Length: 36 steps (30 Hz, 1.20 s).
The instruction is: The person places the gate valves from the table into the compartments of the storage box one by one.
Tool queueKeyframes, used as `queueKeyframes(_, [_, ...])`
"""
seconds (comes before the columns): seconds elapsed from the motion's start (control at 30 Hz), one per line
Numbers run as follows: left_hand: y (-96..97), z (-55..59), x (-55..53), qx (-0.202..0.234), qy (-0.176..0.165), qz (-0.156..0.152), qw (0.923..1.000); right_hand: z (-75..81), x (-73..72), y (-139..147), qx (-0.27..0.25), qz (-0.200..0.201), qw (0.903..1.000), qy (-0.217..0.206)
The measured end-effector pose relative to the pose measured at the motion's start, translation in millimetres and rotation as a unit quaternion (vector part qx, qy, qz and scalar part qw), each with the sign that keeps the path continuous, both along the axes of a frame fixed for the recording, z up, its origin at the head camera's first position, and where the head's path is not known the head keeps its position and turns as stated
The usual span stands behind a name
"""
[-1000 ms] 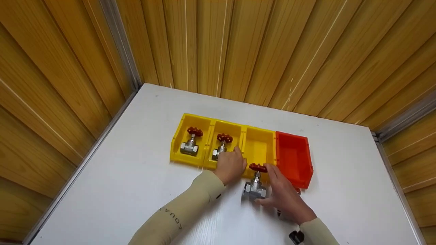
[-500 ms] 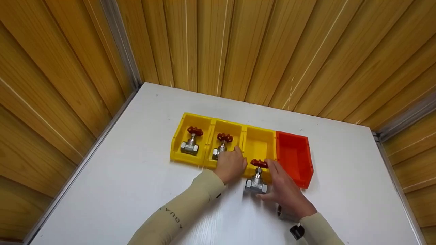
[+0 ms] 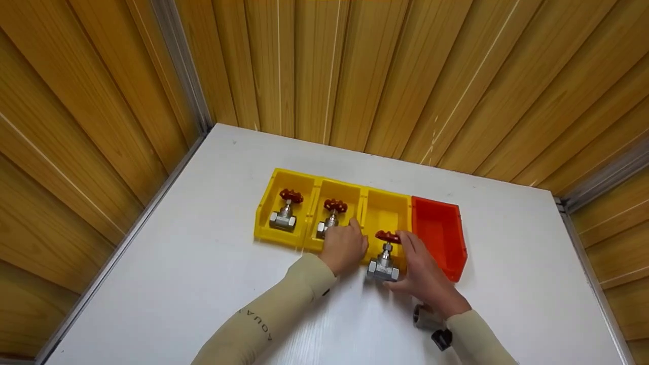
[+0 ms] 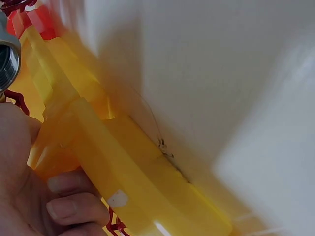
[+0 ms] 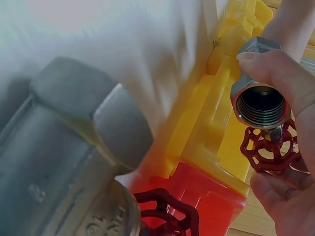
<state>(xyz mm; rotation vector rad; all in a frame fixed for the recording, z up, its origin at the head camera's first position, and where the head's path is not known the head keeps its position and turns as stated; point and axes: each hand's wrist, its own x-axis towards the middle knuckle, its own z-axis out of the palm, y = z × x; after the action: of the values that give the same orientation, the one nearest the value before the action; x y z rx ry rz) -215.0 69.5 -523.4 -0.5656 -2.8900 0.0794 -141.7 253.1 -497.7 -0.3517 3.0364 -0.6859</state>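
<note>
My right hand holds a gate valve with a red handwheel, just over the front edge of the third yellow bin. In the right wrist view, the thumb presses on its metal body and the fingers lie by the handwheel. My left hand grips the front of the second yellow bin; in the left wrist view its fingers curl against the yellow wall. Behind that hand, a second valve stands in this bin, partly hidden.
The first yellow bin at the left holds another valve. A red bin adjoins the row's right end. Under my right wrist a further valve lies on the white table, large in the right wrist view.
My right hand has carried the valve away from me, from in front of the bins to over the third bin's front edge. My left hand has stayed in place.
</note>
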Motion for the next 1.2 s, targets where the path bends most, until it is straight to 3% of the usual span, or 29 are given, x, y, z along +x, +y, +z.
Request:
queueKeyframes(0.27, [-0.5,0.1,0.0,0.008,-0.002,0.000,1.0000,0.1,-6.5,3,-0.004,0.010,0.9999,0.011])
queueKeyframes(0.6, [-1.0,-0.4,-0.6,0.000,-0.041,-0.002,0.9992,0.7,-14.9,4,0.003,0.007,0.9998,0.018])
queueKeyframes(0.97, [1.0,-2.5,-0.7,0.003,-0.020,-0.007,0.9998,2.3,-24.5,6,0.002,0.009,0.9998,0.016])
queueKeyframes(1.2, [-0.1,-1.0,-0.1,0.004,-0.025,-0.004,0.9997,5.2,-32.8,8,-0.004,0.016,0.9997,0.016])
